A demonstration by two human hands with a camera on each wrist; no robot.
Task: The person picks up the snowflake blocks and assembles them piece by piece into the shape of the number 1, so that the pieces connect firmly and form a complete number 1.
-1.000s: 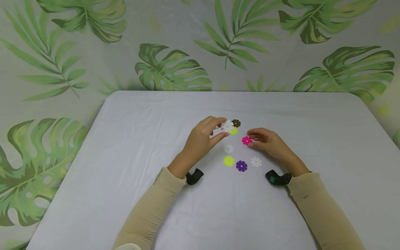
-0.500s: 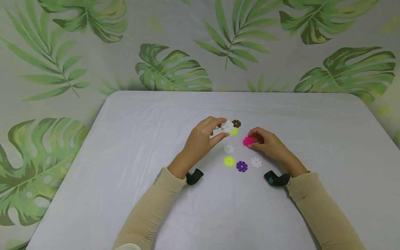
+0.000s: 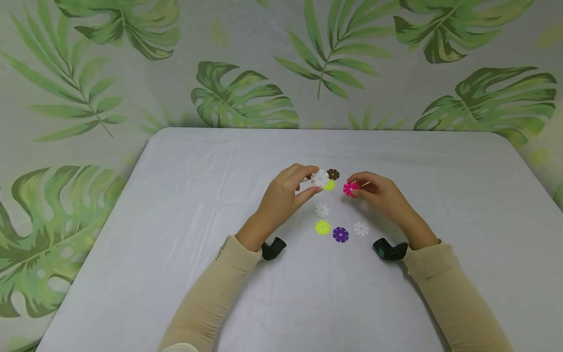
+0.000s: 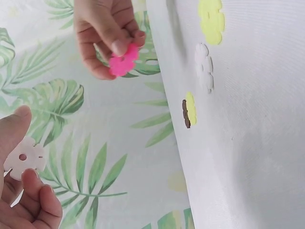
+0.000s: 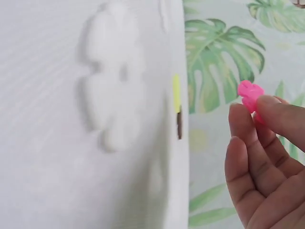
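Note:
My left hand (image 3: 281, 193) pinches a white notched plastic disc (image 3: 320, 179) between thumb and fingers, raised off the table. A sliver of red shows beside that disc at the fingertips; its shape is mostly hidden. To the right, my right hand (image 3: 383, 196) holds a pink notched disc (image 3: 350, 189) by its edge, between thumb and fingers. Both held discs are apart from each other. The left wrist view shows the white disc's centre hole and slotted rim, and the pink disc (image 4: 125, 61) farther off. Seen from the right wrist, the pink disc (image 5: 249, 93) is tilted nearly edge-on.
On the white-covered table (image 3: 281, 303) lie a brown disc (image 3: 333, 174) and a yellow disc (image 3: 329, 185) close together. Nearer are a white disc (image 3: 322, 210), another yellow disc (image 3: 323, 227), a purple disc (image 3: 340, 234) and another white disc (image 3: 361, 229). A leaf-patterned cloth (image 3: 246, 98) hangs behind.
My right hand has gripped the pink disc and lifted it, moving it slightly away from me. The left hand stays still with its white disc.

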